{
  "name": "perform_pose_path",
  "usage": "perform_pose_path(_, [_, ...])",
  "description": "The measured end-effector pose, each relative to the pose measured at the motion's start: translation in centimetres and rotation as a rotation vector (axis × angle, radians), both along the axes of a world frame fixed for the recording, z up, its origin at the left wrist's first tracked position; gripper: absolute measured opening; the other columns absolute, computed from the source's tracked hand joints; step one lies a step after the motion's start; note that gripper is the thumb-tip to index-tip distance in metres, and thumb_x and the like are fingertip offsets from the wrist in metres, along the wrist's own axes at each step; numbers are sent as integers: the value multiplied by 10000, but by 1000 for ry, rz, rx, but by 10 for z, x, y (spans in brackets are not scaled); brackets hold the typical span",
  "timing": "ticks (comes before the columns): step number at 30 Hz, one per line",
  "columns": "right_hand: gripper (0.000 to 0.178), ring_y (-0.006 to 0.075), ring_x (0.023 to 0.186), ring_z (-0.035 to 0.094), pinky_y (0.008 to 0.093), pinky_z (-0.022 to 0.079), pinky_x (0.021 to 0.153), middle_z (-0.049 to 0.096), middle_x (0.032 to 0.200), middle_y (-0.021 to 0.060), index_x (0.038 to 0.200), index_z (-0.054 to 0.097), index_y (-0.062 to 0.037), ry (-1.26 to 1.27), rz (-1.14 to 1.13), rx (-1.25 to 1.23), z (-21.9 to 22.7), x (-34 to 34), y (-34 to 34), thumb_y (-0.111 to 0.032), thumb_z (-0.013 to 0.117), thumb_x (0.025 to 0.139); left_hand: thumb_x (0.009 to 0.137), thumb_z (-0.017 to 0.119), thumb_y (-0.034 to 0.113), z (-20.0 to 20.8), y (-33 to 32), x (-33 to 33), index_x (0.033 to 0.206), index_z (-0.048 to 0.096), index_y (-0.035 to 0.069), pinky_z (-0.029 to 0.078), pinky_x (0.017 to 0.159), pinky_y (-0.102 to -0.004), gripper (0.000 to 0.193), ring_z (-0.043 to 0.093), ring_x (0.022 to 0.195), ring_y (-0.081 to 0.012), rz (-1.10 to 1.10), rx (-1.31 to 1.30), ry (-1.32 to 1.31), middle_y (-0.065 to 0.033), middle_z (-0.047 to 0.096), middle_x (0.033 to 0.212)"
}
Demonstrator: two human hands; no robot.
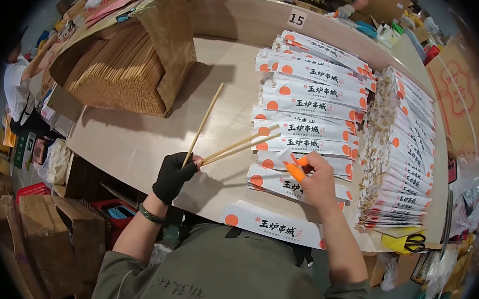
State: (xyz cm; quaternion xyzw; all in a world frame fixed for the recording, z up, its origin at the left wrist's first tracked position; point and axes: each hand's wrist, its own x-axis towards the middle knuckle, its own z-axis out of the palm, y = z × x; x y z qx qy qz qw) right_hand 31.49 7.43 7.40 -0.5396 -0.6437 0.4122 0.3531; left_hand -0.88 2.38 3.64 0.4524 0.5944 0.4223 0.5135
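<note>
My left hand (175, 177), in a black glove with bare fingertips, is closed around the lower ends of some thin wooden chopsticks (205, 124). One of them leans away from the others, which point to the right. My right hand (316, 180) has orange covers on its fingertips and is closed in a pinch over the paper sleeves. A small whitish bit shows at its fingertips, too unclear to name. Overlapping rows of white printed chopstick sleeves (309, 107) with red dots lie beyond and beside this hand. Nearest my body, another stack of sleeves (273, 225) rests at the table edge.
A large open paper bag (181, 51) packed with chopsticks (117, 69) lies at the table's left. Filled sleeves (403, 155) are piled at the right, near black-handled scissors (415, 243). A raised board (237, 19) borders the table's far side. Cardboard boxes (58, 242) stand lower left. Other people work beyond.
</note>
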Motion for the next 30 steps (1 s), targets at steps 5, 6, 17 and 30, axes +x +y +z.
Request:
perform_pose_path(5, [125, 58, 628, 459, 225, 380, 578, 511, 695, -27, 768, 645, -6, 122, 58, 4, 5, 6, 6, -68, 754, 764, 842, 625, 130, 0, -2, -7, 810, 645, 14, 401, 583, -199, 122, 511, 622, -50, -53, 24, -42, 4, 599, 682])
perform_pose_path(6, [125, 58, 628, 459, 225, 380, 578, 511, 695, -27, 768, 645, -6, 123, 58, 5, 6, 7, 6, -68, 754, 764, 835, 638, 118, -3, 0, -12, 834, 654, 6, 428, 612, -212, 114, 541, 648, -65, -92, -3, -55, -13, 622, 704])
perform_pose_path(17, [143, 251, 747, 598, 365, 486, 635, 601, 779, 81, 820, 676, -69, -362, 386, 750, 19, -45, 7, -82, 667, 678, 918, 538, 229, 16, 24, 24, 1142, 591, 23, 435, 886, -274, 309, 553, 1010, -133, -129, 313, -157, -57, 607, 1115])
perform_pose_path(30, [312, 320, 818, 559, 411, 458, 692, 579, 872, 142, 1054, 645, -65, -772, 241, 605, -16, 55, 100, -73, 628, 743, 935, 500, 355, 69, 19, -169, 1040, 639, 59, 464, 653, -368, 344, 605, 722, -236, 686, 310, 1001, -93, 627, 772])
